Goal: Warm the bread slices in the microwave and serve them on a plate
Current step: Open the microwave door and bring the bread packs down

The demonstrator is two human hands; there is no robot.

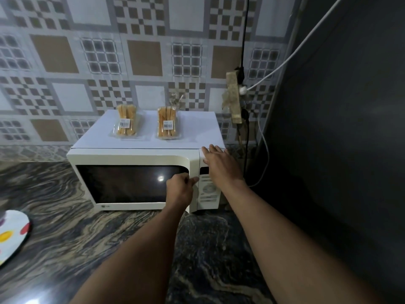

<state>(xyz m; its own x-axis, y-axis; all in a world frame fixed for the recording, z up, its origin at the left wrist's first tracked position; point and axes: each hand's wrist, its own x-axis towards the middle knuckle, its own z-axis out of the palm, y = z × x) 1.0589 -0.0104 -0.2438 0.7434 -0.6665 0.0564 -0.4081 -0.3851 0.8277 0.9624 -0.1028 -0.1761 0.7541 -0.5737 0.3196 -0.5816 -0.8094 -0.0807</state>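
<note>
Left hand [179, 189] curls its fingers on the door edge of the boxy, glossy white microwave [131, 155], right hand [219, 163] lies flat-fingered on its top corner, two clear-wrapped bread packs [126, 125] [167, 126] atop, swirled stone bench [65, 216] beneath.

Both arms outstretched; left hand [182, 188] curled on microwave door [131, 183]; right hand [221, 164] flat.

I could read no text with certainty. The left bread pack [126, 126] and the right bread pack [167, 126] each bore a white barcode sticker, its print too small. The maker's mark [105, 207] low on the microwave door [122, 183] and the lettering on the control panel [208, 191] were blurred.
</note>
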